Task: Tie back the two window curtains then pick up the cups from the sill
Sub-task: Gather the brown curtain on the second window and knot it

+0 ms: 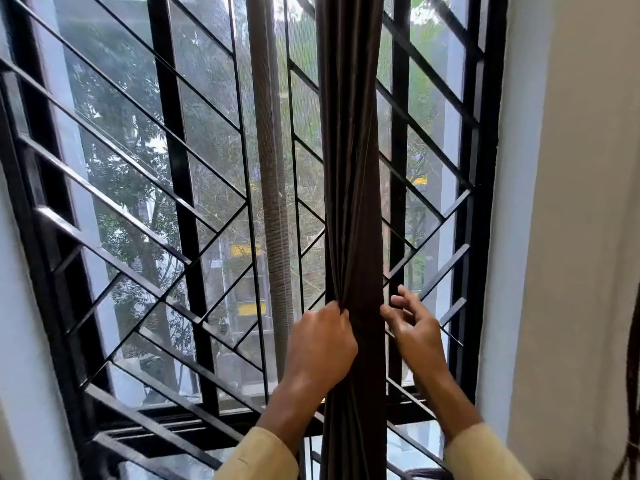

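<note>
A dark brown curtain [351, 188] hangs gathered into a narrow bunch in front of the window, right of centre. My left hand [320, 344] grips the bunch's left edge at about waist height of the window. My right hand [414, 323] hovers just right of the bunch with fingers spread, its fingertips near or touching the fabric. No cups and no second curtain are in view; the sill is mostly hidden below the frame.
A black metal window grille [166, 209] with diagonal bars covers the whole window behind the curtain. A grey mesh screen strip [270, 188] hangs left of the curtain. A pale wall [568, 237] stands to the right.
</note>
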